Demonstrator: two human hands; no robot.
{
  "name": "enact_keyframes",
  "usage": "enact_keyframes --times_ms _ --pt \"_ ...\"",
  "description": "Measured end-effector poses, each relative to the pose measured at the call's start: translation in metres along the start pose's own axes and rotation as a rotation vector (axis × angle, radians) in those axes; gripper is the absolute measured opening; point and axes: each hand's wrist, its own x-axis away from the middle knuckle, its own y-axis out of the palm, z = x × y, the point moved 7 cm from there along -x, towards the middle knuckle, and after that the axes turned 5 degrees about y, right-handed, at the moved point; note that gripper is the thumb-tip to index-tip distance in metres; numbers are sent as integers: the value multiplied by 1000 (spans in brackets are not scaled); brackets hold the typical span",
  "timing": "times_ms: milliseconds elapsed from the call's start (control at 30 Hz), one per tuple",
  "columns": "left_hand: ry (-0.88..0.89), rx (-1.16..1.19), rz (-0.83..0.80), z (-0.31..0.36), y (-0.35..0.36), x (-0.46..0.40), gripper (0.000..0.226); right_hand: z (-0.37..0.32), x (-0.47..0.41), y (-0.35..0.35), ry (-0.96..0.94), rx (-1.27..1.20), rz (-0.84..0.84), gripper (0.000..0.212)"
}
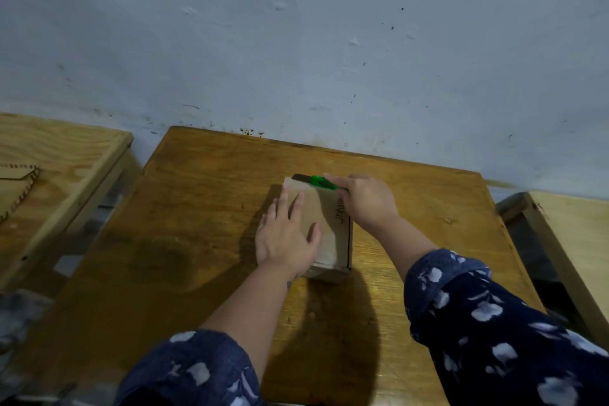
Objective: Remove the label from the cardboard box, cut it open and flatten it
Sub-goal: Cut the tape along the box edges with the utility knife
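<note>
Two bare hands work on a small cardboard box (324,227) that lies at the middle of the frame on a worn brown wooden surface (204,208), its long side running away from the camera toward a pale blue-grey wall (296,36). The left hand (286,234) lies flat on the box's top with straight, spread fingers, pressing down on its left half; this grip is wide and holds nothing. The right hand (365,199), just right of the box's far end, has its grip closed around a green utility knife (321,182), fingers curled over the handle. The knife points to the left of the frame, and its dark front end sits at the box's far top edge; whether a blade touches the cardboard cannot be told. Dark lettering runs along the right side of the box's top. Both forearms come in from the lower edge of the frame, with dark blue sleeves (487,316) printed in white pushed up. At the left edge of the frame stands a paler wooden table (75,155) with a flat piece of cardboard (16,188) lying on it, and another light wooden piece of furniture (573,241) shows at the right edge.
</note>
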Motion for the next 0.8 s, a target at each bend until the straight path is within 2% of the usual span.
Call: enact_keyframes --times_ms 167,433,800 --pt "5 -15 -3 1 -1 1 70 -8 -8 -5 -67 99 69 45" --pt "-8 -1 -2 0 -2 1 70 -8 -8 -8 -90 65 92 40" --pt "-9 -1 5 0 -3 1 69 -12 -8 -8 -100 121 132 45"
